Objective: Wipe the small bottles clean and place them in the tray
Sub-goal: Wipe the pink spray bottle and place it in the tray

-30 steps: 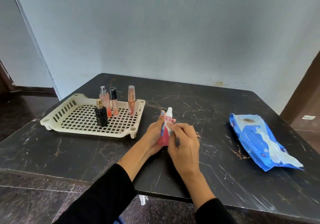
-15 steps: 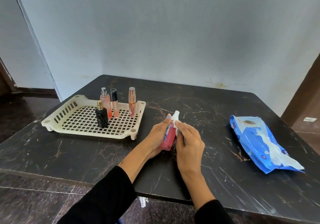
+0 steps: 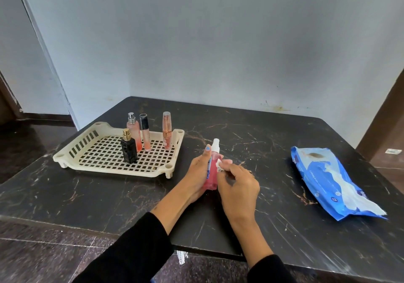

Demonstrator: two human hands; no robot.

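Four small bottles stand upright in the cream tray [image 3: 72, 153] on the dark bench [image 3: 273, 142]: a black bottle [image 3: 129, 151] with a gold cap in front, and behind it a pink spray bottle [image 3: 133, 131], a black-capped tube [image 3: 145, 132] and a clear-capped pink tube [image 3: 166, 130]. Just right of the tray, the left hand [image 3: 197, 173] grips a red spray bottle [image 3: 213, 169] with a white nozzle, tilted slightly. The right hand [image 3: 239, 186] pinches a small white wipe [image 3: 219, 165] against the bottle's side. A blue wipes pack [image 3: 328, 180] lies well apart to the right.
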